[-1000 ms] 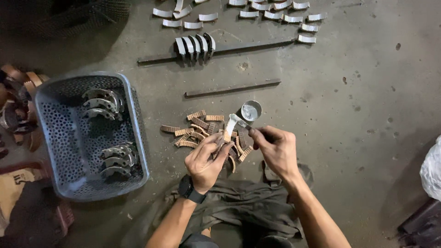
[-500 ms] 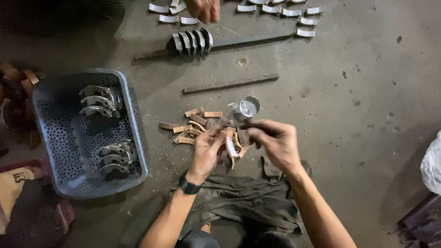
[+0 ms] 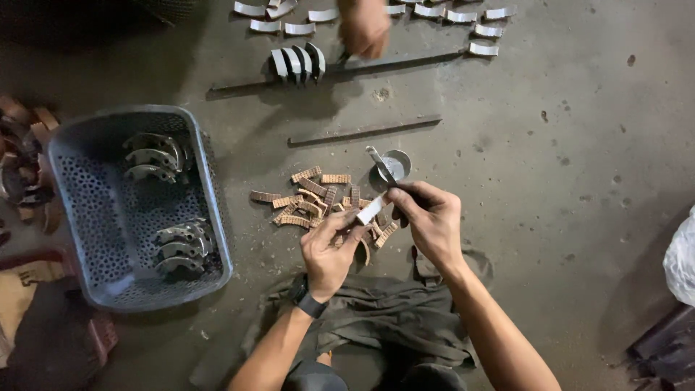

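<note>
You sit on a grey concrete floor, looking down at both hands. Your left hand, with a dark watch at the wrist, pinches a pale curved strip between thumb and fingertips, tilted up to the right. Your right hand is closed around the handle of a thin flat tool, whose tip points away from you toward a small round metal tin just beyond. The strip sits between your two hands, above a loose pile of brown lining pieces scattered on the floor.

To do this step well, I judge that you should keep the strip pinched by its edges so its broad face stays free, bring the tool flat along that face, and work over the pile so nothing drops far.

The strip looks light grey-white, narrow and gently arced; its surface detail is too small to tell. The brown pieces are short, curved and ribbed.

To the left stands a grey perforated plastic basket holding two clusters of curved metal shoes. Farther off lie two dark metal rods; the far one carries several shoes. At the far edge another person's hand reaches among rows of pale curved pieces.
</note>
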